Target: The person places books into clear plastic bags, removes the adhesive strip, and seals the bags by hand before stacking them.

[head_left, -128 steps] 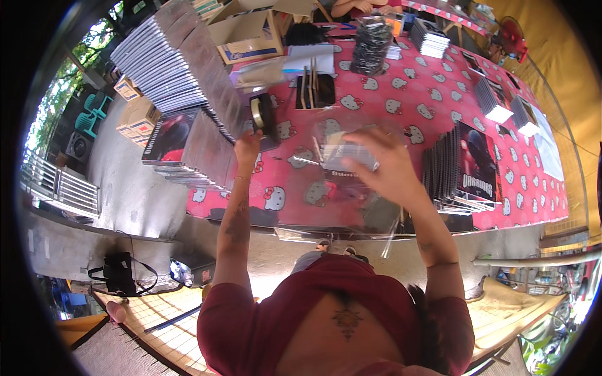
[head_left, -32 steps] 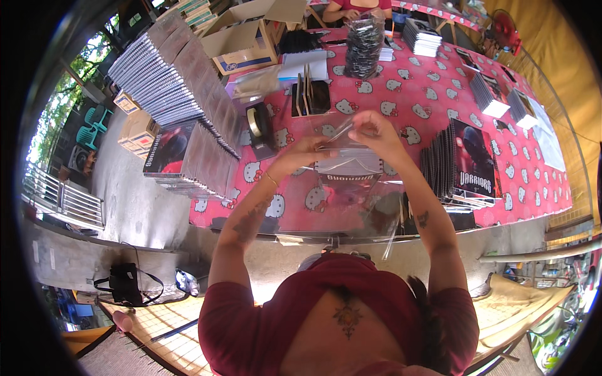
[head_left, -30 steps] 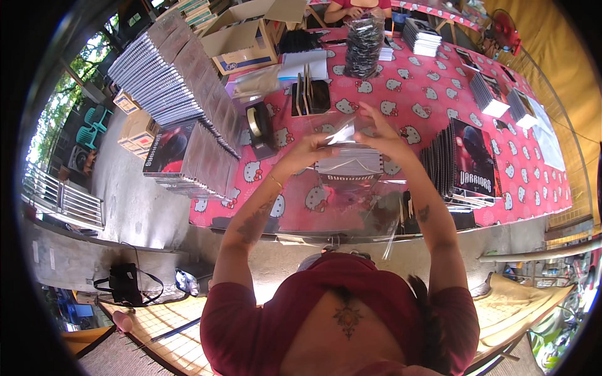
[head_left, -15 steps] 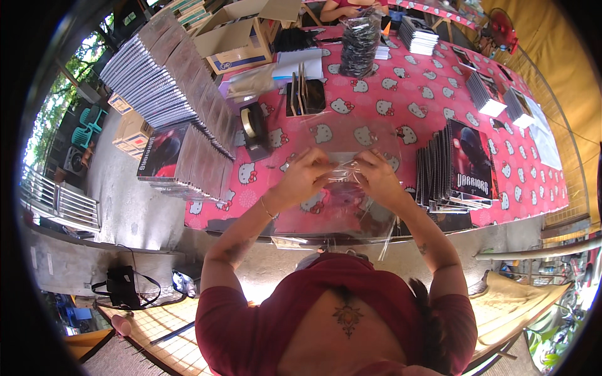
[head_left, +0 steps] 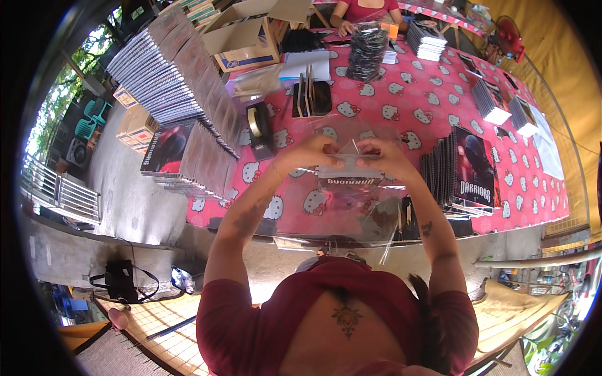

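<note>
Over the near middle of the table, a dark spiral notebook [head_left: 348, 180] is tilted up within clear plastic, its lettered cover edge upside down to me. My left hand [head_left: 313, 154] is closed, fingers and thumb pinching the clear plastic sleeve [head_left: 348, 149] at the notebook's upper edge. Opposite it, my right hand [head_left: 381, 158] pinches the same sleeve, thumb near the notebook. Loose transparent film spreads beneath both hands and hangs over the table's front edge. Reflections hide exactly where the sleeve ends.
A tall stack of spiral notebooks [head_left: 153, 75] stands at left, beside a black tape dispenser [head_left: 258, 131]. More dark notebooks [head_left: 473, 166] are piled at right. A cardboard box [head_left: 248, 47], a plastic-wrapped black bundle [head_left: 367, 53] and a co-worker [head_left: 370, 9] are at the far side.
My hands have shifted slightly up from a close pinch on the plastic. The notebook's dark lettered edge now shows below them. The co-worker's hand has moved left, away from the black bundle.
</note>
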`<state>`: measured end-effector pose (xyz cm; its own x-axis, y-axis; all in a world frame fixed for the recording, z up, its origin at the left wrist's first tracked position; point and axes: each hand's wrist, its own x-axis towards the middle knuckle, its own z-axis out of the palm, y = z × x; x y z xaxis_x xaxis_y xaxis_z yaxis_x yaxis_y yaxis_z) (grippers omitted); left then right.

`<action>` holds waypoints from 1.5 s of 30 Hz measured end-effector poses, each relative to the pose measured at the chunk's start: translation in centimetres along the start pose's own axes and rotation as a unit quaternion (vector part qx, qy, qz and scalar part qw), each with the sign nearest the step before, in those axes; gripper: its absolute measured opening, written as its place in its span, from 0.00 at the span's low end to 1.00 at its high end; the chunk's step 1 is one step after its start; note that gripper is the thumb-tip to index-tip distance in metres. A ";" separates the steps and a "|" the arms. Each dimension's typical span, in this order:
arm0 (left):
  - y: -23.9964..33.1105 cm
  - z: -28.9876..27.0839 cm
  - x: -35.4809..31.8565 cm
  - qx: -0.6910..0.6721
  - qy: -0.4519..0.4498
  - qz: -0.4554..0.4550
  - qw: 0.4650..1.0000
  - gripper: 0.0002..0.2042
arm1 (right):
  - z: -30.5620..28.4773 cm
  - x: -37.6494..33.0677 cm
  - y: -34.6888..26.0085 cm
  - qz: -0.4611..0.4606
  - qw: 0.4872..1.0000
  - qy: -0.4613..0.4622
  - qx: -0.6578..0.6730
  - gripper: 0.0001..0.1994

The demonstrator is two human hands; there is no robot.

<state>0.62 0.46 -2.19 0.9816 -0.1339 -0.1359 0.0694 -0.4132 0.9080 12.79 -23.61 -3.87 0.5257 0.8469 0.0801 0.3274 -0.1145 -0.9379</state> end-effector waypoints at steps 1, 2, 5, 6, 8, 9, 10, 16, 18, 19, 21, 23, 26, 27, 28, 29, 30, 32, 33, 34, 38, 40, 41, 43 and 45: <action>0.3 -0.4 1.0 -0.022 -0.026 0.003 0.999 0.23 | -0.2 0.1 0.1 0.017 1.000 0.000 0.018 0.28; 0.5 -0.8 2.1 -0.045 -0.052 0.006 0.998 0.22 | -0.3 0.3 0.2 0.009 1.000 0.005 0.004 0.27; -0.9 -0.9 5.7 -0.099 -0.075 -0.078 0.989 0.15 | 0.3 0.0 0.4 -0.005 0.999 0.021 -0.030 0.25; -0.7 -0.7 5.9 -0.131 -0.044 -0.099 0.986 0.10 | 0.2 0.0 0.1 -0.010 0.998 0.037 -0.041 0.25; -1.4 0.0 5.1 -0.230 0.098 -0.063 0.966 0.09 | 0.2 -0.1 0.0 -0.002 0.997 0.062 -0.051 0.23; -2.2 -0.1 4.2 -0.276 0.171 -0.046 0.945 0.09 | 0.4 -0.2 0.0 0.008 0.997 0.068 -0.048 0.23; -4.8 -1.5 2.9 -0.099 0.318 -0.055 0.941 0.10 | 0.6 -0.1 -0.1 0.017 0.996 0.073 -0.044 0.23; -20.0 -7.6 -7.3 0.008 0.565 -0.158 0.810 0.18 | 1.7 -0.2 -0.1 0.016 0.993 0.102 -0.063 0.19; -20.3 -7.8 -7.4 -0.269 0.526 -0.145 0.794 0.18 | 1.6 -0.4 -0.1 0.011 0.992 0.110 -0.061 0.18; -20.7 -8.2 -7.6 -0.299 0.504 -0.114 0.802 0.18 | 1.7 -0.2 -0.1 0.005 0.992 0.107 -0.060 0.18; -21.0 -9.1 -7.4 -0.352 0.480 -0.088 0.799 0.17 | 1.5 -0.2 0.5 0.001 0.993 0.102 -0.052 0.18; -19.2 -9.9 -5.9 -0.404 0.494 -0.139 0.758 0.17 | 1.4 -0.1 1.0 0.003 0.994 0.098 -0.045 0.19; -20.8 -8.6 -6.7 -0.304 0.536 -0.063 0.785 0.14 | 1.3 0.2 0.3 0.004 0.997 0.076 -0.031 0.19; -20.5 -7.8 -6.2 -0.288 0.549 -0.035 0.784 0.11 | 1.3 -0.1 0.3 0.011 0.997 0.079 -0.026 0.19; -20.0 -7.0 -5.8 -0.270 0.563 -0.007 0.781 0.08 | 1.2 -0.1 0.3 0.016 0.996 0.082 -0.019 0.20; -19.4 -6.1 -5.7 -0.251 0.578 0.020 0.777 0.05 | 1.1 -0.1 0.5 0.017 0.996 0.083 -0.026 0.20; -18.6 -5.0 -5.5 -0.345 0.590 0.022 0.729 0.05 | 1.1 -0.2 0.7 0.017 0.996 0.085 -0.032 0.20; -21.3 -4.4 -7.2 -0.482 0.481 0.076 0.728 0.05 | 1.2 0.1 0.4 0.013 0.996 0.078 -0.035 0.21; -22.0 -4.2 -7.4 -0.321 0.565 0.007 0.760 0.06 | 1.1 0.1 0.1 0.013 0.997 0.072 -0.037 0.21; -22.6 -4.1 -7.5 -0.148 0.626 -0.063 0.763 0.06 | 1.2 0.1 -0.1 0.013 0.997 0.067 -0.038 0.21; -13.5 -6.3 -7.4 0.443 0.484 -0.288 0.698 0.07 | 1.0 -0.7 0.5 0.016 0.996 0.089 -0.027 0.22; -6.6 -6.4 -6.7 0.437 0.398 -0.173 0.788 0.08 | 1.2 0.0 0.9 -0.004 0.995 0.097 -0.034 0.23; -3.4 -6.2 -5.9 0.430 0.348 -0.114 0.825 0.09 | 1.3 0.2 0.9 -0.005 0.995 0.096 -0.040 0.23; 2.7 -5.4 -2.8 0.280 0.147 0.110 0.942 0.13 | 1.3 0.2 0.9 -0.002 0.994 0.090 -0.056 0.23; 7.0 -4.8 1.6 0.374 -0.027 0.191 0.907 0.13 | 1.2 0.0 1.1 0.000 0.994 0.096 -0.051 0.24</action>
<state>3.52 1.65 5.84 0.8971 -0.4315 0.0954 -0.4341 -0.8202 0.3726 12.17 -23.10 -5.32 0.6633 0.7329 0.1515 0.3998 -0.1758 -0.8996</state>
